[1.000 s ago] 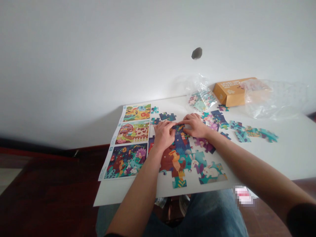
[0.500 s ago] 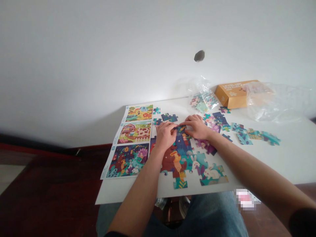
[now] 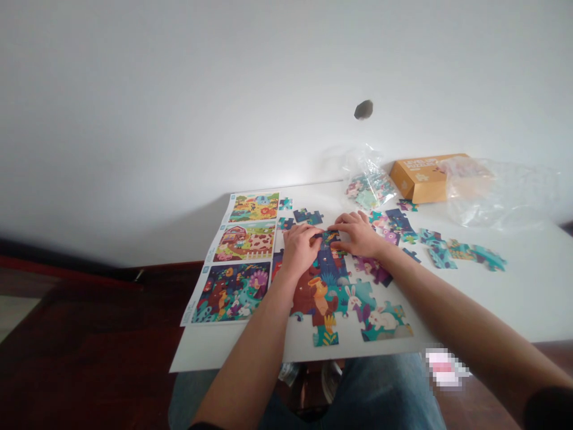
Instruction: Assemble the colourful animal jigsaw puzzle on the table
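Pressing evenly, neighbouring edges level, should suit this joint best. Left hand point(image 3: 301, 245) and right hand point(image 3: 357, 234), fingers bent, flank the dark jigsaw piece point(image 3: 330, 236) topping the partly joined animal jigsaw point(image 3: 329, 264) on the table point(image 3: 496, 307); whether either pinches cannot be told.

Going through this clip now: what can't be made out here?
All in the head view:
Puzzle: partly hidden by left hand and left forearm.
Box: right end obscured by clear bag.
Picture sheet: margin print too small.
Pinkish thing: pixelated.
Right sleeve: cut off by frame edge.
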`<state>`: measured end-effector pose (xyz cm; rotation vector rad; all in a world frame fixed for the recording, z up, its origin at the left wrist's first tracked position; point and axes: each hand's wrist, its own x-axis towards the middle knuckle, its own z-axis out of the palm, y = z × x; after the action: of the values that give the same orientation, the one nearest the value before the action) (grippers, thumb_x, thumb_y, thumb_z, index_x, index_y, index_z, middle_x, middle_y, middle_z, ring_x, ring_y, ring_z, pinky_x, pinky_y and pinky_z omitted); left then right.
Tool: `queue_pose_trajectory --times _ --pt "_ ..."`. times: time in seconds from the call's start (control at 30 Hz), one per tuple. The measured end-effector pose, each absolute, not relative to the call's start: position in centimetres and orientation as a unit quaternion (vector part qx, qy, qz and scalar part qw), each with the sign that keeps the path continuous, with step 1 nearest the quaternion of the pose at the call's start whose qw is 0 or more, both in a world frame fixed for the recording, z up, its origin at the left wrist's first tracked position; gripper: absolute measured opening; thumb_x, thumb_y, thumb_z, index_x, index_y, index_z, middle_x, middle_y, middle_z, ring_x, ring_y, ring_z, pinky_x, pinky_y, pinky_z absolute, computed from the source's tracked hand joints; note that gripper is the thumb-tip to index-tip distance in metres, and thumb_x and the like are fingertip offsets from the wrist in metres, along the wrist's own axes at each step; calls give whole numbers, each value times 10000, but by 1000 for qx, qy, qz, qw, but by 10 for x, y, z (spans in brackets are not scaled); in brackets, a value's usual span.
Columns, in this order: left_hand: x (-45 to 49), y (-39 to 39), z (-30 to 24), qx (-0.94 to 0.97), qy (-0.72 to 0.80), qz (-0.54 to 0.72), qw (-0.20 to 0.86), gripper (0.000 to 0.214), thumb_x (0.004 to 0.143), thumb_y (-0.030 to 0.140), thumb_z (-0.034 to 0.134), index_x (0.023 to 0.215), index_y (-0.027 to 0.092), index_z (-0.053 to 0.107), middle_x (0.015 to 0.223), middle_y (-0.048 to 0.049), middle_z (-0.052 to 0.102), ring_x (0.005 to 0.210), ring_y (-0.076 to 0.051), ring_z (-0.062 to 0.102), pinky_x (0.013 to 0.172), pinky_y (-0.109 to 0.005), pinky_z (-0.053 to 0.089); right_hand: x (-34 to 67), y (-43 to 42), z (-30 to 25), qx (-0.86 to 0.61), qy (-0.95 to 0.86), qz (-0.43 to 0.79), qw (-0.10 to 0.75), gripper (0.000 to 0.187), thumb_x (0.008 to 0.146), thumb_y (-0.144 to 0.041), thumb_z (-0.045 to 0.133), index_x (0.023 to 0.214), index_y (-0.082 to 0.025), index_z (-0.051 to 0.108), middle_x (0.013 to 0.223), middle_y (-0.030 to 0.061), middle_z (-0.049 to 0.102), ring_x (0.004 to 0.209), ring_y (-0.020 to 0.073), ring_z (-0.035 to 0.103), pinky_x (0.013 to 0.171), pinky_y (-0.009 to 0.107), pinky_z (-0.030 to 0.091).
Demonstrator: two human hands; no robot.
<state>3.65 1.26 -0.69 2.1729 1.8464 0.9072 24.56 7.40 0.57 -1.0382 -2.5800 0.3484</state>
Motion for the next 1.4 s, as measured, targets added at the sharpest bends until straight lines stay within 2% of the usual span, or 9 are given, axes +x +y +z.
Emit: queue_pose_trajectory --times 0.33,0.53,1.4 --pt "38 10 -3 735 607 295 65 140 894 260 670 1000 286 759 1066 -31 717 1083 -241 606 983 -423 406 253 83 -1 -415 -885 91 192 378 900 -498 621 1181 -268 725 1118 95 652 1070 302 556 1016 479 316" --pt "40 8 -2 735 610 288 63 135 860 306 722 985 305 773 1087 -32 703 1063 -246 594 970 -429 408 258 84 -1 -415 -887 82 187 382 885 -506 630 1171 -274 733 1102 100 653 1056 307 554 989 475 325" --pt "39 8 -4 737 608 288 69 106 864 315 714 946 300 781 1091 -34 698 1092 -252 576 970 -438 395 262 86 -1 -412 -890 87 176 386 898 -498 616 1189 -268 723 1120 94 647 1083 307 555 1014 471 313"
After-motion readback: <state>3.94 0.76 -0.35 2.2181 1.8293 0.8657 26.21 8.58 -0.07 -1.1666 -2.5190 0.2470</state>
